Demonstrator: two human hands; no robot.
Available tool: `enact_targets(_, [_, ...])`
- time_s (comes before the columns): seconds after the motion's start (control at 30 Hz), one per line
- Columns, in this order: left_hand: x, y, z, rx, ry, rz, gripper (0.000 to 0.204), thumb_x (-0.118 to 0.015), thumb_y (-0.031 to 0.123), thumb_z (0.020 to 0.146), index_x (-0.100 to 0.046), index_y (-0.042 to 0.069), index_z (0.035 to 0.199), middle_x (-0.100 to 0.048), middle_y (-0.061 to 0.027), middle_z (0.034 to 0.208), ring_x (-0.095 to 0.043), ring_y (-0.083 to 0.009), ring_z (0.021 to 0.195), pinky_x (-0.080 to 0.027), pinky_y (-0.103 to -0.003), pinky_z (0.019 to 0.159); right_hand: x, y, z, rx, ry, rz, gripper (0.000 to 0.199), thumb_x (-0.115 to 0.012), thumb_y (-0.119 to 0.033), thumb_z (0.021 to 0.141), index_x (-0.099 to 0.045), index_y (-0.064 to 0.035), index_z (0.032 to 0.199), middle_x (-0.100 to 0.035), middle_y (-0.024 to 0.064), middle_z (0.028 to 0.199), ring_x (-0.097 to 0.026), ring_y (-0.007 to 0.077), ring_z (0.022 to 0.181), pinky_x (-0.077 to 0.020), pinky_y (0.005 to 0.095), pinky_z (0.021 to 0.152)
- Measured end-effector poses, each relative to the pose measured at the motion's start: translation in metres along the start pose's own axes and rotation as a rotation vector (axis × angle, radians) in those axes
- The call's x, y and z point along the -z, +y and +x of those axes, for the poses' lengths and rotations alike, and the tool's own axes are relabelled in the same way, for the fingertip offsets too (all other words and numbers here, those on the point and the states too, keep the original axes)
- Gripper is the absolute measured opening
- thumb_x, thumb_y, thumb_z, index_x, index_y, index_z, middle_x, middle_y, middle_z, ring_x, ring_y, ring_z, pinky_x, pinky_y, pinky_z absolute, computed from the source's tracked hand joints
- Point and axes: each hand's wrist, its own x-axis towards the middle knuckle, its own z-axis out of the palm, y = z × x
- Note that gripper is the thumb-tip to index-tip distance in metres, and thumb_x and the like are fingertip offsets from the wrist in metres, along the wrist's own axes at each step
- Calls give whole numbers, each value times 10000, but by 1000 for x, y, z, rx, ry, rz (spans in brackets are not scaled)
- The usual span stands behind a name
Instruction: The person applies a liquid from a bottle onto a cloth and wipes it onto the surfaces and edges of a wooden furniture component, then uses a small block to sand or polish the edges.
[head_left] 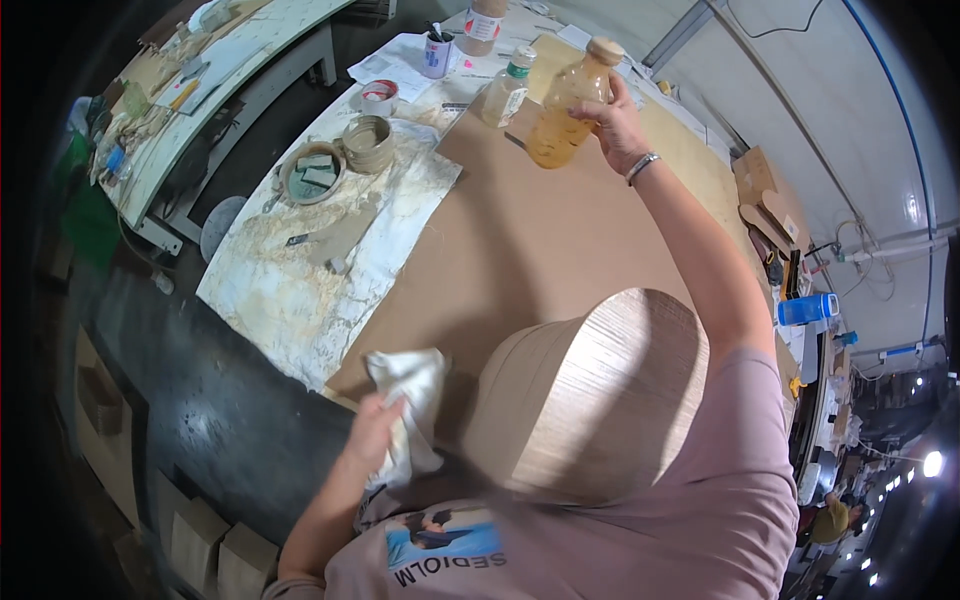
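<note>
My right hand is wrapped round a clear plastic bottle of yellowish liquid, at the far side of the brown board. Left of it stands a smaller clear bottle with a green cap. A crumpled white cloth is gripped in my left hand, near the board's front left corner. Close to my body, between my arms, rests a curved wood-grained piece with a rounded, pale top face. Its lower side is partly hidden by my shirt.
On the stained white sheet at left are a bowl with green blocks, a tape roll and a scraper. A second workbench stands far left. Cardboard boxes and a blue container lie along the right.
</note>
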Motion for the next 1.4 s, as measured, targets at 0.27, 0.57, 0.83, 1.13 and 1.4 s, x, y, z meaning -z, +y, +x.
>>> enact_targets(0.27, [7,94,-26,-253,95,-450,501,-476,347,998,-442,-15,1341,-575,-162,1280,-595,-293,1138,-462,-427,999,-147,-83,-141,178,-595,-257,734,-777,-132,611,-506,-32,1285,-618,118,1150,-590,248,1085,-442,353,985])
enact_targets(0.57, [27,71,-85,-306,60,-648,500,-434,381,1011,-476,-15,1314,-596,-137,1239,-604,-256,1107,-481,-393,957,-222,-29,-241,556,-854,-1185,548,-710,-233,578,-682,-163,1121,-621,34,852,-555,247,934,-408,351,824])
enact_targets(0.83, [60,39,-116,-292,69,-670,545,-415,420,1004,-447,19,1373,-548,-140,1333,-546,-289,1200,-409,-420,1043,-248,-35,-277,737,-804,-1392,489,-656,-124,569,-699,-168,1054,-599,29,814,-538,227,892,-393,339,762])
enact_targets(1.13, [69,25,-140,-265,56,-668,540,-411,412,1006,-456,9,1363,-556,-146,1324,-558,-286,1187,-419,-410,1034,-260,-49,-311,752,-765,-1389,321,-655,-145,629,-704,-184,943,-641,44,821,-562,227,908,-404,349,773])
enact_targets(1.4, [65,28,-158,-251,40,-691,508,-403,377,1019,-486,-32,1308,-594,-156,1254,-601,-271,1119,-471,-397,976,-258,-42,-316,706,-732,-1359,413,-635,-150,615,-721,-201,1016,-660,34,792,-564,227,903,-413,355,794])
